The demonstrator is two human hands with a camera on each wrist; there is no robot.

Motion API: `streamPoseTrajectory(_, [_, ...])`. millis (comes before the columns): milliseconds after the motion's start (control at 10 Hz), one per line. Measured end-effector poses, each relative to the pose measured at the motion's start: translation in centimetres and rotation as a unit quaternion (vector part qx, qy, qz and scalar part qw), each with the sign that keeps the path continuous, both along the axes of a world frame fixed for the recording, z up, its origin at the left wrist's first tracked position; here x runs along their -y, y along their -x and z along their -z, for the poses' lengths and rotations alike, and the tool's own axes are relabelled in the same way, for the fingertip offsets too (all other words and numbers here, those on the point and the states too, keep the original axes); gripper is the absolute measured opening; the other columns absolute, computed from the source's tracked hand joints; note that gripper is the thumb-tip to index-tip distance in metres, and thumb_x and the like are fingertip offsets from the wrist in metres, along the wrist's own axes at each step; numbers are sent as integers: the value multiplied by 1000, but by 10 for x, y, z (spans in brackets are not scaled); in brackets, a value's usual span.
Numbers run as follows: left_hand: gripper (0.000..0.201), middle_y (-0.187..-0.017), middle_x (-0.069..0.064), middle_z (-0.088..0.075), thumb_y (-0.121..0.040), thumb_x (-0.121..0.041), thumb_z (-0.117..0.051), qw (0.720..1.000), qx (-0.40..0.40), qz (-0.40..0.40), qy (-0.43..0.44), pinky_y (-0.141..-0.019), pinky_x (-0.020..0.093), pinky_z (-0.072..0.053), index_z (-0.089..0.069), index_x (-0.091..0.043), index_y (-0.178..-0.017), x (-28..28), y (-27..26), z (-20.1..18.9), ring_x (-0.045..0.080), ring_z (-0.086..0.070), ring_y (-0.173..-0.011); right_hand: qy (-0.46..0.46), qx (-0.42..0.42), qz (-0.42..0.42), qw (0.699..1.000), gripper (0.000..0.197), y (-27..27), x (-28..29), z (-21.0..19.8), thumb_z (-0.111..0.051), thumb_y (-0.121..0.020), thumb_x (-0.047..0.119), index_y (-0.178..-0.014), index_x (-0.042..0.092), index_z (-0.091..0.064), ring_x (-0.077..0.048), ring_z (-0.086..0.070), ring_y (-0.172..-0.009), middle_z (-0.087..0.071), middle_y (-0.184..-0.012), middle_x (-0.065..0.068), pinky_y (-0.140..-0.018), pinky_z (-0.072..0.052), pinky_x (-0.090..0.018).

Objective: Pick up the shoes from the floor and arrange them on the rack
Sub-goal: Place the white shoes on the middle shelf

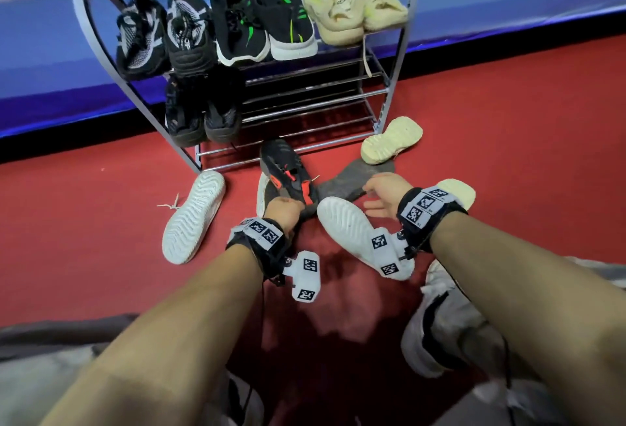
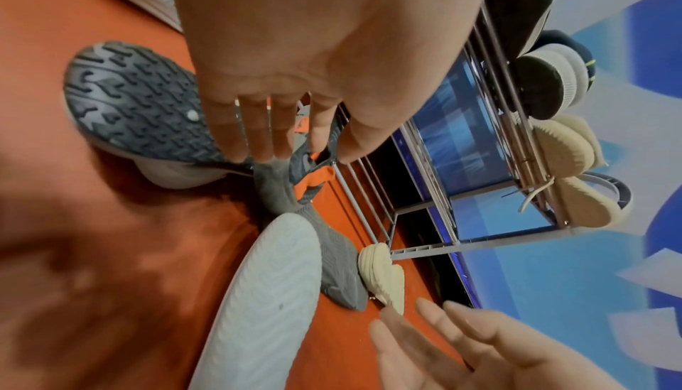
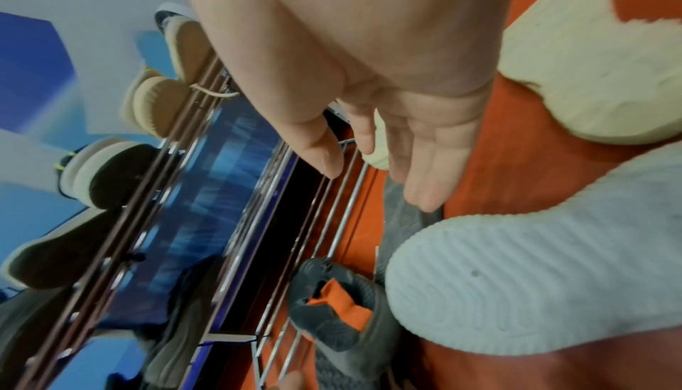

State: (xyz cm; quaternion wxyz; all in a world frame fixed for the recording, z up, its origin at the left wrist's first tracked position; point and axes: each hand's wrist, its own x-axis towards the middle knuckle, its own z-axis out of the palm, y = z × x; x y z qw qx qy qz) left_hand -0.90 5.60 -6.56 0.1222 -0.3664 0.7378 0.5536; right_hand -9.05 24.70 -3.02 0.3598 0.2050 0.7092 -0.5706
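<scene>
The grey-orange shoe [image 1: 288, 176] lies toe toward the rack [image 1: 315, 93], left hand [image 1: 283, 210] pinching its collar, right hand [image 1: 381, 197] hovering open

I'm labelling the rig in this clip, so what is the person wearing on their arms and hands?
Both forearms are bare, with no sleeves or gloves. The left hand and right hand each have a black wrist strap behind them, topped with white panels printed with black square-pattern markers. A white tab with more of these markers juts from each strap, and a thin dark cable hangs from the left one.
</scene>
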Motion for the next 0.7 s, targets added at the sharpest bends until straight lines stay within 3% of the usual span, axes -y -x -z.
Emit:
streamPoseTrajectory(100, [20,-75,5,-58,-87,-12,-56,1000,18,18,-16,-76,38,-51,-56,-22,-70,-12,-8,5,25,-55,-76,-50,17,-6,999,13,-5,-11,11,-54,-93,8,-105,11,-56,-23,-60,-88,-56,-100,-9,-72,-55,-38])
streamPoseTrajectory(200, [19,-70,2,-54,-87,-12,-53,998,41,18,-43,-64,30,-48,-54,-21,-71,-25,-20,20,21,-52,-60,-116,-13,-48,992,15,-9,-18,37,-53,-93,9,-79,12,-55,-30,-62,-97,-59,-94,-12,-90,-52,-41])
streamPoseTrajectory(300, [22,-71,-1,-55,-90,-11,-53,996,64,19,-61,-65,29,-50,-53,-22,-71,-30,-28,37,19,-53,-62,-162,-27,-150,975,27,-6,-25,75,-54,-93,14,-70,25,-46,-24,-57,-103,-59,-91,-2,-93,-48,-31])
streamPoseTrajectory(400, [20,-72,-2,-56,-88,-12,-57,993,84,20,-77,-79,37,-52,-55,-22,-70,-27,-38,54,22,-55,-70,-213,-64,-164,961,6,-10,-23,91,-62,-84,14,-90,15,-61,-24,-57,-104,-62,-103,-5,-92,-46,-33])
streamPoseTrajectory(500, [20,-58,-5,-60,-88,-11,-56,991,105,6,-81,-70,33,-53,-54,-20,-71,-22,-45,62,19,-57,-62,-241,-61,-156,956,49,-16,-17,91,-59,-89,9,-137,3,-51,-31,-54,-123,-56,-136,-16,-101,-42,-34])
streamPoseTrajectory(600, [21,-38,-11,-55,-88,-8,-54,988,119,-21,-96,-54,23,-49,-54,-19,-70,-21,-48,65,7,-54,-38,-272,-74,-219,934,48,-17,-14,97,-60,-88,10,-135,4,-52,-31,-56,-119,-58,-134,-14,-97,-43,-32])
streamPoseTrajectory(700, [22,-40,-5,-56,-87,-5,-55,984,137,-10,-112,-53,26,-48,-55,-15,-67,-26,-44,65,11,-53,-36,-285,-36,-308,907,47,-17,-12,102,-65,-82,14,-128,8,-55,-29,-59,-112,-60,-129,-9,-91,-47,-31])
